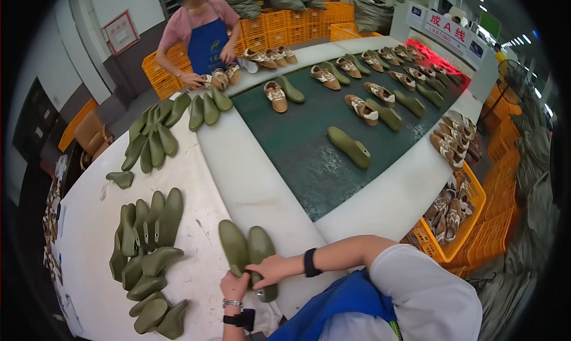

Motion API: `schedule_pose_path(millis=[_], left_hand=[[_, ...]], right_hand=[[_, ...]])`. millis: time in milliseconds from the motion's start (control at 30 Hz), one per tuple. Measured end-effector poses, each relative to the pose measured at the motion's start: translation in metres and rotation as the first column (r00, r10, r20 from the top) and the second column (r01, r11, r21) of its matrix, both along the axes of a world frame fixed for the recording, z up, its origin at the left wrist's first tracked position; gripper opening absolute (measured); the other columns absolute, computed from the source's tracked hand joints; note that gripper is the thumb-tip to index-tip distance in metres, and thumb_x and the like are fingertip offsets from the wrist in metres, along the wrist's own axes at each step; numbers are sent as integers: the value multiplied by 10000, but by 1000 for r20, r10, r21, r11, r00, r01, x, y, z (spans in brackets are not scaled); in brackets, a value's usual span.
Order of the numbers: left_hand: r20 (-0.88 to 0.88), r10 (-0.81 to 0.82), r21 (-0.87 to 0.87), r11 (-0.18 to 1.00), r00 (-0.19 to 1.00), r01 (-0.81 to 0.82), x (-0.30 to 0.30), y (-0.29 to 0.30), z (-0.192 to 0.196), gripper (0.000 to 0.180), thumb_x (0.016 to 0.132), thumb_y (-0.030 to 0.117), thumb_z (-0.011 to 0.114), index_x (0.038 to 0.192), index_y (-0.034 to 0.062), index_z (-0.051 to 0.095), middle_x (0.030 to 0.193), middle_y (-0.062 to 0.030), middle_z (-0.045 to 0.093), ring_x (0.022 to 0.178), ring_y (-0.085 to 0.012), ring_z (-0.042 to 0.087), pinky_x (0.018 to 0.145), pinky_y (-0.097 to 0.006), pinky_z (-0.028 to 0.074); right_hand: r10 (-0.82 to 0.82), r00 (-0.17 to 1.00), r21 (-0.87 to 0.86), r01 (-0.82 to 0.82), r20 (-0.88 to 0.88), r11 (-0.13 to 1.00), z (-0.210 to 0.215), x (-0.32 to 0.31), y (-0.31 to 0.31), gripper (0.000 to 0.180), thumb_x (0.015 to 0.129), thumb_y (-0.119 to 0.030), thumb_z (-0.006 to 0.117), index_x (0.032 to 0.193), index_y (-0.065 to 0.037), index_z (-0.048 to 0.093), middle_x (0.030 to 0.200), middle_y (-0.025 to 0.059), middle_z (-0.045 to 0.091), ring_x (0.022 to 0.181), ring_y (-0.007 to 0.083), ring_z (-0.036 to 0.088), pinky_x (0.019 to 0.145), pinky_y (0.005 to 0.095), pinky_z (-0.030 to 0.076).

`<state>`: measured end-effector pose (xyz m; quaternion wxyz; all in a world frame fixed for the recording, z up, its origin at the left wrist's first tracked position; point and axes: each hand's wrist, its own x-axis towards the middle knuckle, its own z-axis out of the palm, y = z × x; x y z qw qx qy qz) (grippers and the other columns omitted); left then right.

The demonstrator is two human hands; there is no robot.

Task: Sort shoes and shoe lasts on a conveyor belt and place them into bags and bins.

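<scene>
Two olive-green shoe lasts lie side by side at the near edge of the white table, their toes pointing away from me. My left hand (234,285) is closed around the heel end of the left shoe last (232,241). Reaching in from the right, my right hand (269,271) curls its fingers over the right shoe last (260,246), close to my left hand. Part of each last is hidden under my fingers. To the left sits a group of green shoe lasts (169,216), some upright, others tipped over.
More lasts (157,140) stand farther back on the table. A dark green conveyor belt (279,144) carries lasts and brown-and-white sneakers (360,109). Across it, a person in a blue apron (208,40) handles shoes. An orange crate (437,246) of sneakers stands at my right.
</scene>
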<state>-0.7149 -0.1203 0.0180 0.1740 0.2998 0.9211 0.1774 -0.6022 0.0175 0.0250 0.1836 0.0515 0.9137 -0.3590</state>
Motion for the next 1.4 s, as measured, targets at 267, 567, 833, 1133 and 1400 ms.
schedule_pose_path(millis=[267,567,833,1133,1400], left_hand=[[62,-232,41,972,971,230,144,85,-10,513,659,442,634,857,-29,587,738,-241,625,722,-398,616,674,-457,498],[-32,-200,-2,980,979,200,226,153,-8,824,724,347,593,1386,74,185,707,-245,616,660,-424,597,616,-484,483],[-148,-127,48,990,981,135,241,153,-21,722,737,317,572,1354,109,258,728,-224,625,666,-406,604,611,-482,477],[-183,-86,-20,996,979,84,262,145,-19,730,756,320,556,1348,48,225,723,-235,624,661,-410,606,603,-479,481],[-88,-63,-10,998,994,63,262,136,-18,763,761,346,562,1358,41,198,684,-223,617,618,-414,594,567,-485,467]], right_hand=[[-253,931,61,246,264,967,26,158,72,638,757,-500,522,1299,-195,378,912,153,644,833,335,626,702,425,492],[-469,883,272,452,-6,849,17,273,140,463,800,-263,508,1255,-204,440,843,132,638,744,292,633,621,410,485],[-533,835,300,547,-136,781,-2,386,194,628,815,-275,522,1379,-198,257,818,133,625,687,290,622,574,397,477],[-667,723,-99,662,-176,743,-15,362,232,699,791,-293,562,1367,-56,245,812,145,639,706,318,619,609,409,482],[-680,624,-172,675,-385,718,10,203,274,647,805,-304,518,1338,-17,290,797,182,641,728,372,619,659,452,486]])
